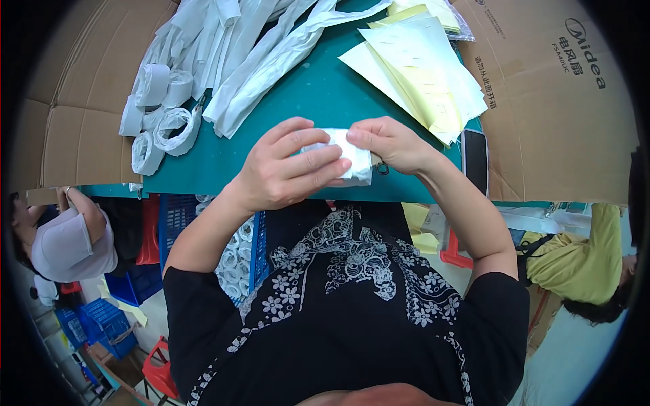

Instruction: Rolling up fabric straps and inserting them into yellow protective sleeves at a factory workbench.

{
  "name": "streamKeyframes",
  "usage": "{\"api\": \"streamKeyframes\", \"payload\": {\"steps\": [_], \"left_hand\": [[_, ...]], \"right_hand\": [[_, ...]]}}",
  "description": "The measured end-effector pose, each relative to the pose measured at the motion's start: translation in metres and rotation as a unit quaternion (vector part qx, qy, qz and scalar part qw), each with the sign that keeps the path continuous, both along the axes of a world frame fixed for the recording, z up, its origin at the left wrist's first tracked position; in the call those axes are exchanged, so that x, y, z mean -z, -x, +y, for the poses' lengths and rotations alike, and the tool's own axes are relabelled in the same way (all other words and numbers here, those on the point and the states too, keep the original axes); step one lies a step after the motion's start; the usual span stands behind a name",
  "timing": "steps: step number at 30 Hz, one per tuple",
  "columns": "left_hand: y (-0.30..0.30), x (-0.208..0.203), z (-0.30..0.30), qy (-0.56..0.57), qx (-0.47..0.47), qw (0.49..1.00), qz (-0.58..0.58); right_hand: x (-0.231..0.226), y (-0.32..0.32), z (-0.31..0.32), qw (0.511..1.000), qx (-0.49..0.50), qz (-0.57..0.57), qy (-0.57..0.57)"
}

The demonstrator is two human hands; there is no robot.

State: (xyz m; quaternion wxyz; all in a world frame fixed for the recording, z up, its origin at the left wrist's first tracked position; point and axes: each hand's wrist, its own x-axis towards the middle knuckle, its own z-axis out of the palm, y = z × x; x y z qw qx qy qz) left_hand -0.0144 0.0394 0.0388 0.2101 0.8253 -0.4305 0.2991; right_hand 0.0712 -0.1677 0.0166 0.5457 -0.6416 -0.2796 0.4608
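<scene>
Both hands meet over the table's front edge around a white rolled-up strip (357, 169). My left hand (288, 166) wraps it from the left, fingers laid across its top. My right hand (391, 143) grips its right side, thumb pressed on the upper edge. A small dark metal piece (382, 168) shows just below the right hand; what it belongs to is unclear. Several finished-looking white rolls (177, 132) lie to the left. Behind them, long loose white strips (261, 68) are heaped across the green table (305, 88).
Yellow and white sheets (426, 74) lie at the far right. A dark phone (474, 162) rests beside a cardboard panel (542, 122); another cardboard panel (78, 95) stands left. Below the table, a blue crate (258, 254) holds more white rolls. Other people sit at left (68, 243) and right (575, 260).
</scene>
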Motion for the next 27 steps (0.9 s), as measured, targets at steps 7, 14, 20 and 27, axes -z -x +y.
{"api": "streamKeyframes", "payload": {"steps": [7, 14, 20, 27], "left_hand": [[0.002, 0.013, 0.009, -0.019, -0.034, 0.995, -0.091], [0.011, 0.023, 0.004, 0.130, 0.016, 0.981, 0.141], [0.023, 0.037, 0.010, 0.071, 0.034, 0.997, 0.021], [0.017, 0.044, 0.044, 0.122, -0.101, 0.983, 0.098]], "right_hand": [[0.002, 0.019, 0.011, 0.963, 0.135, 0.230, -0.045], [0.026, 0.021, 0.009, 0.981, 0.123, 0.151, -0.026], [0.026, 0.041, 0.021, 0.973, 0.069, 0.220, -0.013], [0.027, 0.030, 0.028, 0.992, 0.005, -0.101, -0.071]]}}
